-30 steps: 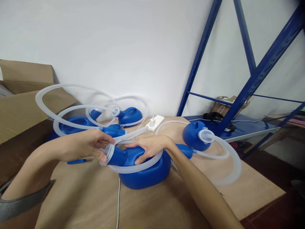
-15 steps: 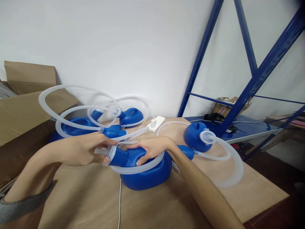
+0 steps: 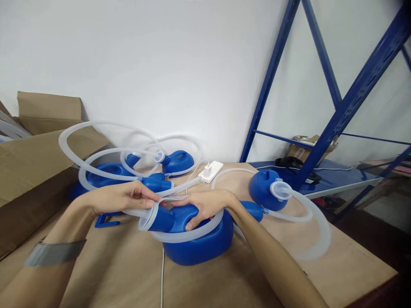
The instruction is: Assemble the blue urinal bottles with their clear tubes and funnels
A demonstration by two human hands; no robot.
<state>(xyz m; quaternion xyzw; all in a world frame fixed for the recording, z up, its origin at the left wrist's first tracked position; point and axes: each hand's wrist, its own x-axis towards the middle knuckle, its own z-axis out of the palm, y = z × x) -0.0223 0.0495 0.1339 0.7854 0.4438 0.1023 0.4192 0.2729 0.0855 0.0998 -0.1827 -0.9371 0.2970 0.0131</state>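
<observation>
A blue bottle [image 3: 199,248] lies at the middle of the table, its neck pointing left, with a translucent hose [image 3: 189,236] looped across its front. Over the bottle's top my right hand [image 3: 204,207] is closed, thumb toward me. At the neck's mouth sits a translucent collar [image 3: 148,218]. My left hand [image 3: 131,199] pinches the collar's upper edge or strap between thumb and fingers; the exact contact is partly hidden.
More blue bottles with hoses stand behind, such as one at the back [image 3: 180,162] and one at the right [image 3: 265,186]. A white power strip [image 3: 210,172] lies between them. An open cardboard box [image 3: 41,158] is at the left, a blue shelf frame [image 3: 334,119] at the right.
My left hand has shifted from around the collar's mouth to its upper edge, uncovering the opening. The view has moved slightly, and a blue piece behind my left hand now shows. My right hand keeps its hold.
</observation>
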